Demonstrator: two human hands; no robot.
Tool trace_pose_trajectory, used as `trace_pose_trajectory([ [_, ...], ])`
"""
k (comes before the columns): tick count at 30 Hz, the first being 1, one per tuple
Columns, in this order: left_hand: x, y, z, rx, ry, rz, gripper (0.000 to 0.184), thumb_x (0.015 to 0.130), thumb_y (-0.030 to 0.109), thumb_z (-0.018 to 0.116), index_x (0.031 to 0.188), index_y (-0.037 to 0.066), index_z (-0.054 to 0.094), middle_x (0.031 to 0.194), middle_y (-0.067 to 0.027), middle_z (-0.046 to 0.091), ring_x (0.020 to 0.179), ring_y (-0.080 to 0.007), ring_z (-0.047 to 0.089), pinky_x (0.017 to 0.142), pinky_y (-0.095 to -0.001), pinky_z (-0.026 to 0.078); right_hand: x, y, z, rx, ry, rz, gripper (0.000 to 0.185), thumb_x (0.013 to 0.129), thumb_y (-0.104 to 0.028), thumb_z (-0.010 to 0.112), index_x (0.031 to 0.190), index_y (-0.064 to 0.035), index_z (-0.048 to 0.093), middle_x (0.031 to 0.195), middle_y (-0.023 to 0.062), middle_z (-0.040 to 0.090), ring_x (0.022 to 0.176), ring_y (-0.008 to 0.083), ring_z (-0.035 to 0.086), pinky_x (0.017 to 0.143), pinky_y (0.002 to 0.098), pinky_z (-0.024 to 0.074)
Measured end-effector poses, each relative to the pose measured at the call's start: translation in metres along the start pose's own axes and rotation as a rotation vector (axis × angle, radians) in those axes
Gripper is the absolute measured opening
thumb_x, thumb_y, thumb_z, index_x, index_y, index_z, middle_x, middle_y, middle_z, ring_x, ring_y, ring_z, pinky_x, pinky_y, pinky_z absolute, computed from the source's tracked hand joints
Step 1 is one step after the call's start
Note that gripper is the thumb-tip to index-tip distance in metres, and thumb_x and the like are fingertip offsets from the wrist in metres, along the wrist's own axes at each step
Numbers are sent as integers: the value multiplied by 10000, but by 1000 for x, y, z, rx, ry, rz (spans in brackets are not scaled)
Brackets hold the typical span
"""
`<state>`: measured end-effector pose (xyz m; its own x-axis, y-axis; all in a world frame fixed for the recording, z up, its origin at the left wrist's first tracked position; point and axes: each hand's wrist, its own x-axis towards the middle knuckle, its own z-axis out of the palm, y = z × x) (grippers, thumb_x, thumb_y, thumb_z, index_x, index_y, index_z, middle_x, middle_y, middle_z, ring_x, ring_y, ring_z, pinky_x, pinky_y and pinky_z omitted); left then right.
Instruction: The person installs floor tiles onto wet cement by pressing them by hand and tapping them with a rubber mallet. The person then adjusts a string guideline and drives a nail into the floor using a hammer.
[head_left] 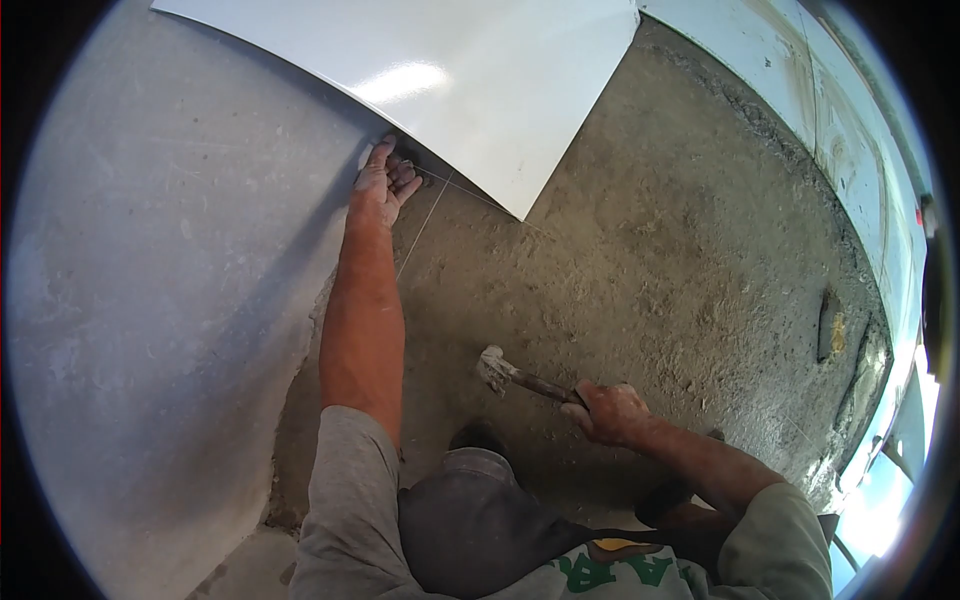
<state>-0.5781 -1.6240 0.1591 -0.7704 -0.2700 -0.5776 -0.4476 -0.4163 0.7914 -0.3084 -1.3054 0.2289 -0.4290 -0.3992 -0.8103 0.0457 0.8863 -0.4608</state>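
Note:
My right hand (610, 412) is wrapped around the handle of a hammer (540, 384). The hammer's head, crusted with pale material, points left above the rough floor. My left hand (388, 182) reaches forward to the near edge of a large glossy white tile (480, 90). Its fingers are half curled and apart, and part of the hand lies in shadow at that edge, so contact with the tile is hard to judge. Thin string (425, 228) runs beside the left hand, with another strand stretching toward the tile's corner.
Rough grey-brown mortar or concrete (680, 230) covers the ground in the middle and right. A smooth grey surface (170, 260) lies left, ending in a ragged edge. Pale panels (850, 130) curve along the far right. My knee (470, 520) is below the hammer.

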Motion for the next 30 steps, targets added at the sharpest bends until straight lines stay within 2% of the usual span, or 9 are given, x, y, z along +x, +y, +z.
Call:
trace_pose_trajectory([
  [17,7,-1,-3,21,0,-26,349,753,385,753,828,113,548,734,-49,582,662,-177,583,807,-420,537,3,1,3,-21,-25,33,451,962,-465,400,1078,-35,478,956,234,639,955,407,621,848,495,459],
  [20,4,3,-2,126,24,-8,368,772,403,730,856,86,565,768,-65,611,680,-191,601,810,-420,528,5,4,6,-26,1,20,448,957,-468,416,1071,-40,482,952,230,639,946,412,620,836,494,463],
  [22,-2,7,0,287,75,31,420,794,446,697,893,54,583,809,-83,634,708,-214,617,810,-423,519,7,11,12,-41,81,-40,419,949,-455,448,1028,-48,506,929,216,641,934,382,634,809,469,488],
  [26,0,10,1,378,85,14,467,810,490,660,916,39,594,833,-98,640,736,-232,623,805,-425,513,8,23,21,-141,202,-121,332,920,-392,524,979,-65,533,874,170,628,881,334,654,778,432,514],
  [28,-1,12,2,418,91,1,483,817,509,639,915,38,595,830,-101,638,728,-233,616,793,-425,514,12,32,30,-300,404,-297,260,869,-323,600,943,-78,551,866,119,596,853,280,643,755,402,529],
  [30,-1,15,5,440,120,-1,475,821,510,631,893,42,592,812,-97,635,708,-227,610,767,-418,517,19,40,34,-319,418,-324,249,849,-302,619,940,-80,554,888,116,580,862,278,624,751,411,525],
])
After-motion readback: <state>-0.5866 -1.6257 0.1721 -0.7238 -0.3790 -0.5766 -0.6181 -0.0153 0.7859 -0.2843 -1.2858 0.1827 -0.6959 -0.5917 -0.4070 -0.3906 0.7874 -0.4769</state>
